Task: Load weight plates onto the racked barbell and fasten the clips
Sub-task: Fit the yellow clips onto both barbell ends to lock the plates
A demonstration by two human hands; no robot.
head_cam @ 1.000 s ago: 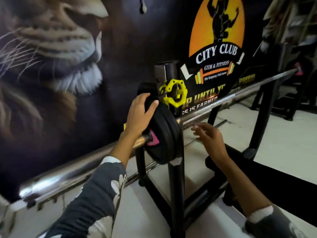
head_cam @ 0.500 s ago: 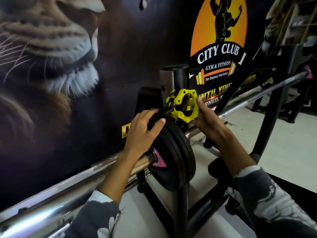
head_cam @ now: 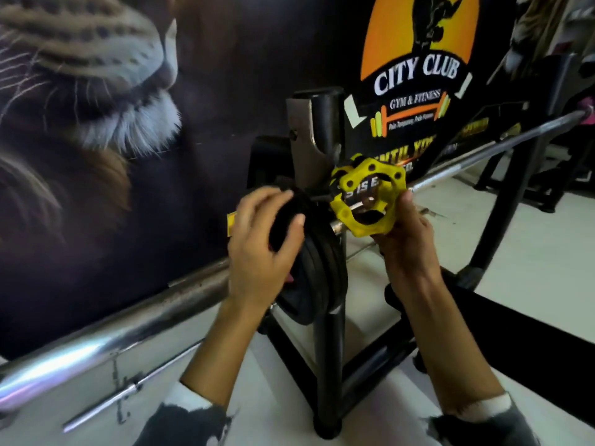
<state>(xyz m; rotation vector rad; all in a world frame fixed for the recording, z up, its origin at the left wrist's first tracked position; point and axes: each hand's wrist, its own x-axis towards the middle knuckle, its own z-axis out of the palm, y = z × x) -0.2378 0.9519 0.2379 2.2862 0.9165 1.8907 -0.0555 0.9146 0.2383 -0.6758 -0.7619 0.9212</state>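
At the far left the chrome sleeve of the barbell (head_cam: 106,342) runs bare toward the camera, with no clip on it. Further right, black weight plates (head_cam: 317,278) already sit on that sleeve, pushed up against the black rack upright (head_cam: 328,317), so the loading at this end looks done. The left hand (head_cam: 260,243) rests on the outer plate's rim, fingers curled over its edge in a light steadying grip rather than a lift. Right of the upright, the right hand (head_cam: 405,243) holds the yellow clip (head_cam: 363,197) from below, its grip closed around the collar's lower edge; the clip sits beside the upright, and whether it rings anything there is unclear. Fastening it outside the plates remains, and the bar's far end (head_cam: 579,115) is too distant to judge.
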